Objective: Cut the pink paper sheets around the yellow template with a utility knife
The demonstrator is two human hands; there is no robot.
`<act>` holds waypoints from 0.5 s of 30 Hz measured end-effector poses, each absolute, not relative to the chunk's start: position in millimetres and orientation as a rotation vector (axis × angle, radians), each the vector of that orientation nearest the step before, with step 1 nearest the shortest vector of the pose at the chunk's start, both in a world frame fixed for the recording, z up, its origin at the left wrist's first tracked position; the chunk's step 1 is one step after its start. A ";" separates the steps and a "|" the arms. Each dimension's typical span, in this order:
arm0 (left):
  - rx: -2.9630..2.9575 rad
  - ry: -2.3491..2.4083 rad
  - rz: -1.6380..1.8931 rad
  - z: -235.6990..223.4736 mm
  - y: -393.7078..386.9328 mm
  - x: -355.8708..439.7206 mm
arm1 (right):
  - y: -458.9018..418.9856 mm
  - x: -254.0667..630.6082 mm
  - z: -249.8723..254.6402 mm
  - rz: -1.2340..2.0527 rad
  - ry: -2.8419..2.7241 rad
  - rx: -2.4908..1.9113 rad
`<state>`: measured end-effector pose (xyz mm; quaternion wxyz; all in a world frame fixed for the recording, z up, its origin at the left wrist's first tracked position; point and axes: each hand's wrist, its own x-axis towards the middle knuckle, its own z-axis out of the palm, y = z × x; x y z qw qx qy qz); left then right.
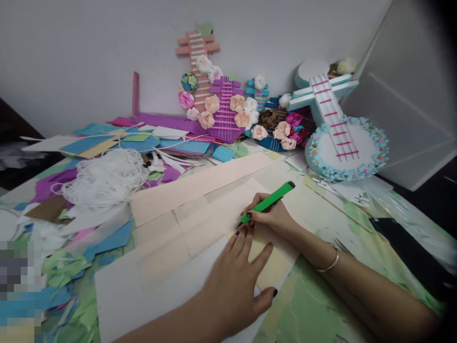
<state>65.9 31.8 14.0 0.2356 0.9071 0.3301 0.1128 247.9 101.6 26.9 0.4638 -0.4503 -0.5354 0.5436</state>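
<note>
A smooth pale wall [89, 57] closes off the back of the bench [303, 305], whose left side is crowded with paper scraps [87, 283]. The roomiest stretch is the green-patterned cover at right, between the sheets and a flat black slab [410, 252], with the right forearm crossing over it. The white sheet [117, 290] reaches toward the near side, its corners square. At the back, a pale blue banjo-shaped model [328, 138] leans, its round body ringed with ruffled bits. A long, straight-edged, pale pink strip [200, 188] lies ahead of the hands; left of it heaps a loopy tangle of white string [107, 178]. The left hand [232, 278] lies flat, fingers spread over yellow paper [273, 267]. The right hand's [273, 216] fingers grip a slim green tool [271, 197], slanted above the papers, its dark tip beside the left fingertips.
</note>
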 end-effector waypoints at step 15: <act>2.497 0.920 0.286 13.3 31.0 65.6 | 104.6 250.1 22.2 1.386 -1.257 -1.018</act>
